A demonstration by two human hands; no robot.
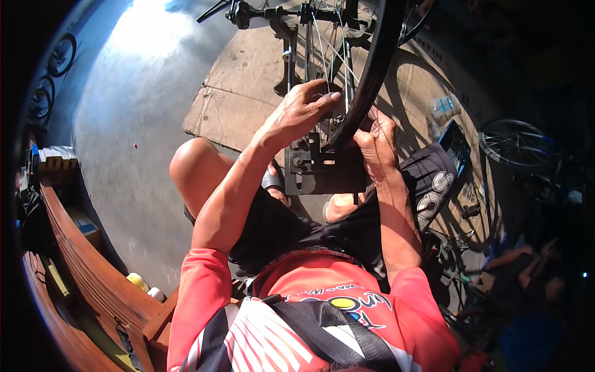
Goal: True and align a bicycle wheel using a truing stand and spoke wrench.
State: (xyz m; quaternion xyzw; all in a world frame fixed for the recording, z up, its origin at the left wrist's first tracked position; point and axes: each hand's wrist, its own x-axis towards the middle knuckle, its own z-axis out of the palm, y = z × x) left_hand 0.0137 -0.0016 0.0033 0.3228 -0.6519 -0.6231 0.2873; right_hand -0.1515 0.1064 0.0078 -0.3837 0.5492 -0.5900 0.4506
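Note:
A bicycle wheel (379, 68) with a black rim and thin spokes stands upright in a black metal wheel stand (334, 177). My left hand (305, 111) is at the left side of the rim, among the spokes; its fingers are curled and the thumb reaches toward the rim. What lies between these fingers is hidden. At the right side of the rim, my right hand (379, 144) has its fingers drawn together in a pinch against the wheel. The rim partly covers those fingertips, and I cannot make out what they hold.
Flattened cardboard (232, 99) lies under the stand. To the right are a small clear plastic packet (445, 106), a blue-edged tray (455, 146) and another bicycle wheel (517, 144). A wooden bench (93, 266) runs along the left. A person (527, 263) is in the shade at right.

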